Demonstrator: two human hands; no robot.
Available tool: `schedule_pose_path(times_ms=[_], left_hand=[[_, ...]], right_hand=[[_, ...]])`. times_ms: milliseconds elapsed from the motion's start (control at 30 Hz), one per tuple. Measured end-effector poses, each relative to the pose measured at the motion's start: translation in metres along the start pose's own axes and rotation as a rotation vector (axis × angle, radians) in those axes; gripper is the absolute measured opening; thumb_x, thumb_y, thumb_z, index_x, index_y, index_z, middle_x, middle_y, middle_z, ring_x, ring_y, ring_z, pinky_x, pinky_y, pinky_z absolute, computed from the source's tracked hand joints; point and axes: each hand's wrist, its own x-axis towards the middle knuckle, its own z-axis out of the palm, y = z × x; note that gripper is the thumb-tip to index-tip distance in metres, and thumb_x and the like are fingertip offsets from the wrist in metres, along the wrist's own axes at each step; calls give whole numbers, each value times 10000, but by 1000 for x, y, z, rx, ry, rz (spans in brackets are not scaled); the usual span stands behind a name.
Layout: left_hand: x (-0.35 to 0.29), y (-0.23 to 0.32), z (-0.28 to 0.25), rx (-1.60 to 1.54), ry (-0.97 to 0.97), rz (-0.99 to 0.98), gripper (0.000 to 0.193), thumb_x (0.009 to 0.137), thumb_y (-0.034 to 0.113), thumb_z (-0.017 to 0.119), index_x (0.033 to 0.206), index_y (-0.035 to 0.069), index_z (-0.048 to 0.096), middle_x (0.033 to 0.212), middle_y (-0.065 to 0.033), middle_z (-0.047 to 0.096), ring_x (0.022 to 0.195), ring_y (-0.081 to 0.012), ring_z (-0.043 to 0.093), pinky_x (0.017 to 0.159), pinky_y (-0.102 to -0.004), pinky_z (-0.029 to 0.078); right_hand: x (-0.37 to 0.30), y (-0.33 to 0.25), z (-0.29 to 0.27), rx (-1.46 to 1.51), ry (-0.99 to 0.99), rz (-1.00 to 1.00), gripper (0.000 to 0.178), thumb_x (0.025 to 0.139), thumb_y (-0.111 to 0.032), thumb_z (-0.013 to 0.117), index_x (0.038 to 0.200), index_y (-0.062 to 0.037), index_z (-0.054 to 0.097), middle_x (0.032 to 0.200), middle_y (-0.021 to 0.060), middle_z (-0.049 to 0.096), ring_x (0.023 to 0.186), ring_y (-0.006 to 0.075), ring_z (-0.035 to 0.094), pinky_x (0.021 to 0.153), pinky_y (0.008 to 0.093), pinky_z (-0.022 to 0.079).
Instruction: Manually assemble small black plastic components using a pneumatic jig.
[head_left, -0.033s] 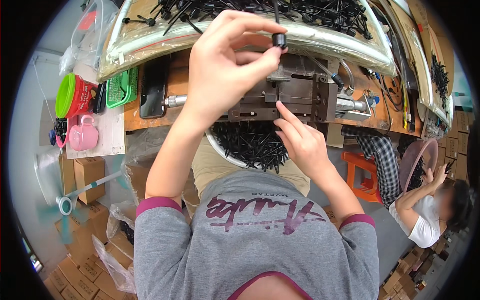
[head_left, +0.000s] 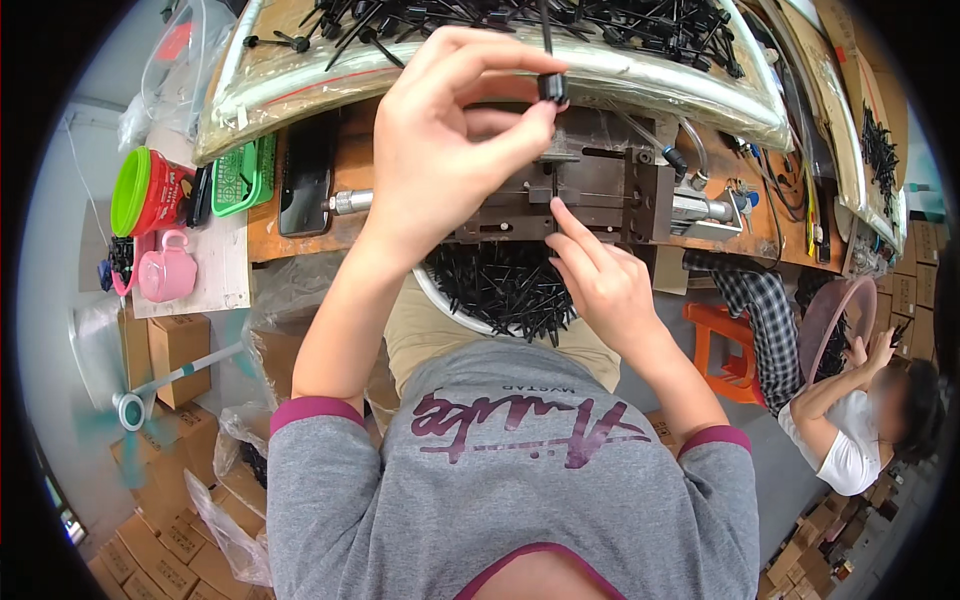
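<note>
My left hand (head_left: 435, 150) is raised over the dark metal fixture (head_left: 600, 185). Thumb and fingers pinch a black stemmed part (head_left: 551, 88), its thick round end at the fingertips and its thin stem pointing up. My right hand (head_left: 610, 290) is at the near edge of the fixture. Its index fingertip touches the small middle block (head_left: 541, 191), and the other fingers are curled around a thin dark piece that I cannot make out clearly. Below the fixture, a white tub (head_left: 428, 290) full of similar black parts sits at my lap.
A plastic-covered tray (head_left: 330, 85) heaped with black parts spans the far side. Left on the bench are a phone (head_left: 305, 190), a green basket (head_left: 262, 175), a red tub (head_left: 165, 190) and a pink cup (head_left: 168, 272). A co-worker (head_left: 850, 425) sits at right near an orange stool (head_left: 722, 350).
My left hand has shifted slightly left and toward me with the black part. My right hand has barely moved.
</note>
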Motion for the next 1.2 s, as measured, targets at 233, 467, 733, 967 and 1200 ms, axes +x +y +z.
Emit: schedule_pose_path(times_ms=[233, 467, 733, 967, 1200], left_hand=[[-37, 13, -8, 189, -104, -17, 317, 771, -132, 759, 1075, -58, 703, 1234, -131, 565, 1074, -202, 662, 843, -297, 653], [-82, 6, -5, 580, -211, 50, 276, 767, 24, 825, 1027, 6, 733, 1284, -150, 654, 1095, -241, 685, 828, -321, 616], [-117, -33, 28, 878, -280, 203, 246, 755, 104, 809, 962, 42, 692, 1326, -161, 650, 724, -213, 708, 646, -298, 562], [-107, -47, 32, 985, -318, 168, 262, 723, 136, 816, 938, 90, 673, 1313, -107, 668, 617, -217, 670, 597, -308, 537], [-99, -38, 29, 991, -411, 140, 260, 760, 171, 816, 973, 97, 688, 1236, -103, 704, 638, -235, 689, 613, -319, 561]], right_hand=[[12, -2, -6, -126, -2, -37, 240, 732, -83, 710, 955, -27, 645, 1266, 166, 685, 552, 209, 647, 553, 316, 542], [61, 31, -52, 155, 253, 21, 250, 818, -184, 780, 1030, -76, 704, 1034, 106, 729, 902, 296, 718, 793, 375, 577], [140, 129, -80, -314, 445, 4, 269, 881, -122, 720, 1150, -117, 708, 1083, 77, 708, 1033, 280, 659, 894, 385, 514], [132, 85, -72, -152, 438, -87, 223, 849, -90, 743, 1071, -80, 723, 953, 65, 672, 831, 218, 660, 762, 342, 528], [97, 80, -76, 405, 421, 234, 298, 764, -74, 855, 1016, -14, 706, 926, 8, 690, 799, 74, 654, 684, 216, 539]])
